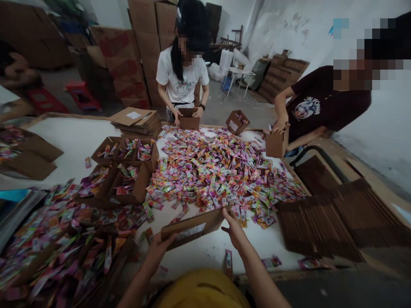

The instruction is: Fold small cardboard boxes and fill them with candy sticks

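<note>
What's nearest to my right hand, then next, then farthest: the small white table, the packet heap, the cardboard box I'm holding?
In the head view, from your right hand:
1. Cardboard box: at your fingertips.
2. Packet heap: beyond the box, mid-table.
3. Small white table: far back.

Room nearside of carton (192, 227); packet heap (221, 171) blocks beyond.

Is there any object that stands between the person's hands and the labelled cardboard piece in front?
Nothing visible does: the left hand grips the cardboard piece at its left end; the right hand touches its upper right corner. The packet heap lies beyond.
</note>
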Motion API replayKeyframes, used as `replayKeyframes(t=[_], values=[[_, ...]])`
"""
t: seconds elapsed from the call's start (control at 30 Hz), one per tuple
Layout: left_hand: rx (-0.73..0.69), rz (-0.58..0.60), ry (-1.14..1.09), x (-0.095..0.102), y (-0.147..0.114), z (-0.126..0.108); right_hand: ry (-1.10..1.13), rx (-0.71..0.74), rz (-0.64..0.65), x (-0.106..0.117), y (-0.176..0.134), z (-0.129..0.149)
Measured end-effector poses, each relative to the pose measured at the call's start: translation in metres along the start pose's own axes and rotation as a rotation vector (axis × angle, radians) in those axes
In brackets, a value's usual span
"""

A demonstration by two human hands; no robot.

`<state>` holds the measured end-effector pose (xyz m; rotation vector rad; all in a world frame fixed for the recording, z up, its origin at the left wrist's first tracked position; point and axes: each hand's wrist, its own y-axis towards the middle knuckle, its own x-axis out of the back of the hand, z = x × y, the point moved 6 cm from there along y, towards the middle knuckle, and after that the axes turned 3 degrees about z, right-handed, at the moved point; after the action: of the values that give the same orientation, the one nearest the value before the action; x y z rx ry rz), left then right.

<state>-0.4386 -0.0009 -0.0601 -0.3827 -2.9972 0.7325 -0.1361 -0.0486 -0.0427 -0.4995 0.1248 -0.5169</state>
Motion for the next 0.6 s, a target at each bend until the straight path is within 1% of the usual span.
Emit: replayKeyframes(t=[0.07, 0.1, 0.13, 0.2, 0.27, 0.33, 0.4, 0.43, 0.47, 0.5, 0.57, 0.6], values=[[0.025, 0.050, 0.026, 0.000, 0.003, 0.004, 0.014, -0.084, -0.048, -0.001, 0.000, -0.003], [0.037, 0.072, 0.009, 0.000, 0.005, 0.009, 0.022, -0.081, -0.064, -0.002, 0.000, 0.000], [0.047, 0.081, -0.023, 0.000, 0.006, 0.015, 0.034, -0.055, -0.047, -0.004, 0.001, 0.003], [0.049, 0.093, -0.109, -0.002, 0.008, 0.028, 0.058, 0.020, 0.064, -0.007, 0.002, 0.012], [0.033, 0.107, -0.171, -0.005, 0.008, 0.040, 0.055, 0.083, 0.178, -0.003, 0.000, 0.016], [0.028, 0.135, -0.205, -0.014, 0.008, 0.049, 0.015, 0.085, 0.277, 0.003, -0.002, 0.012], [0.019, 0.171, -0.232, -0.027, 0.007, 0.049, -0.073, 0.054, 0.382, 0.007, -0.004, 0.000], [-0.005, 0.192, -0.227, -0.035, 0.007, 0.046, -0.146, 0.050, 0.382, 0.010, -0.003, -0.008], [-0.055, 0.211, -0.193, -0.042, 0.006, 0.039, -0.234, 0.056, 0.338, 0.013, -0.001, -0.017], [-0.136, 0.217, -0.128, -0.047, 0.005, 0.030, -0.326, 0.073, 0.256, 0.017, 0.002, -0.025], [-0.365, 0.210, 0.094, -0.053, 0.000, 0.008, -0.480, 0.128, 0.075, 0.023, 0.006, -0.040], [-0.492, 0.205, 0.223, -0.055, -0.005, -0.001, -0.524, 0.153, 0.028, 0.023, 0.006, -0.046]])
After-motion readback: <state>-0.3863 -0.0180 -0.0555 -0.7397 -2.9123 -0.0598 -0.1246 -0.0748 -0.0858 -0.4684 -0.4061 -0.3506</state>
